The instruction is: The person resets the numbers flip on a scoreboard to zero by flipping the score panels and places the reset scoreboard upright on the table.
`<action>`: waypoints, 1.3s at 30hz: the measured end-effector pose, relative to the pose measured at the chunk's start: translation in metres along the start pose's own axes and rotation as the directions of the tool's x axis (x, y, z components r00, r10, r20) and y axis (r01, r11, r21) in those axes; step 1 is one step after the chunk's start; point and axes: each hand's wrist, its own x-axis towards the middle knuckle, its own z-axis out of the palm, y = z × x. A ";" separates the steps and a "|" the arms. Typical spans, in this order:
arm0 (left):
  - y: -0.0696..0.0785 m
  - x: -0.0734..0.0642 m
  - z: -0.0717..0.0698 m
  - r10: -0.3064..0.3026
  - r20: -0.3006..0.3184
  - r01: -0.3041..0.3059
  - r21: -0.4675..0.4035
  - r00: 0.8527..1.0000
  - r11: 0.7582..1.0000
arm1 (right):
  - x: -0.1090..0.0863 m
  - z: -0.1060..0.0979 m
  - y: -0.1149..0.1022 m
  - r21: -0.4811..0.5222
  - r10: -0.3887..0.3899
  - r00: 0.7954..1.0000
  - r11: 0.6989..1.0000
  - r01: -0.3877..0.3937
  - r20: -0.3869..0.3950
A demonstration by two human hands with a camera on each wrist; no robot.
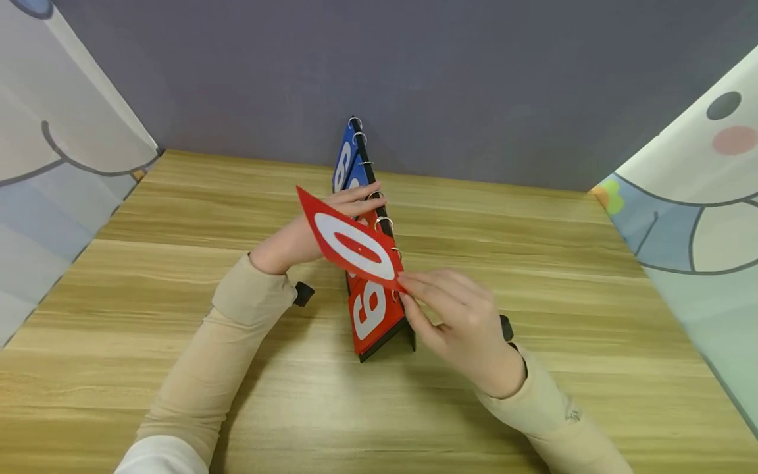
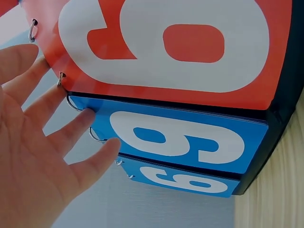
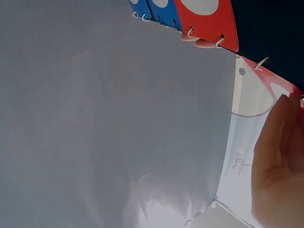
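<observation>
A tabletop flip scoreboard [image 1: 383, 329] stands tent-like on the table, its number cards hung on metal rings along the top edge. My right hand [image 1: 464, 322] pinches the corner of a red flip card [image 1: 358, 250] with a white 0, lifted and tilted away from the board near its ringed edge. My left hand [image 2: 33, 152] rests at the top edge with fingers spread and fairly straight, fingertips touching the cards by the rings. In the left wrist view, a red card [image 2: 280, 57] and two blue cards [image 2: 254, 145] carry white digits. Part of the left hand is hidden behind the lifted card in the head view.
The wooden table [image 1: 568, 263] runs back to a grey wall [image 1: 474, 85]. Cartoon-printed panels [image 1: 722, 191] flank it on both sides. Dark wrist-mounted pieces [image 1: 304, 293] sit at both sleeve cuffs.
</observation>
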 end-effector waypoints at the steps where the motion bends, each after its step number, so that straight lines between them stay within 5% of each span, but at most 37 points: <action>1: -0.001 0.001 0.000 0.007 0.004 -0.007 -0.008 1.000 1.000 | 0.001 0.000 -0.001 -0.015 -0.030 1.000 0.999 0.030 -0.003; 9: 0.001 -0.001 -0.002 -0.058 0.023 0.060 -0.083 0.998 0.995 | 0.003 -0.004 0.000 -0.082 -0.187 0.965 0.975 0.205 0.182; 20: -0.007 -0.006 -0.007 -0.080 0.096 0.093 -0.143 0.992 0.985 | 0.007 -0.005 0.003 -0.045 -0.258 0.933 0.960 0.278 0.251; 30: -0.009 -0.005 -0.007 -0.081 0.120 0.105 -0.212 0.990 0.972 | 0.008 -0.012 -0.001 -0.073 -0.210 0.864 0.960 0.272 0.457; 39: -0.010 -0.004 -0.006 -0.095 0.107 0.119 -0.250 0.990 0.961 | 0.006 -0.010 0.001 -0.037 -0.181 0.845 0.972 0.230 0.503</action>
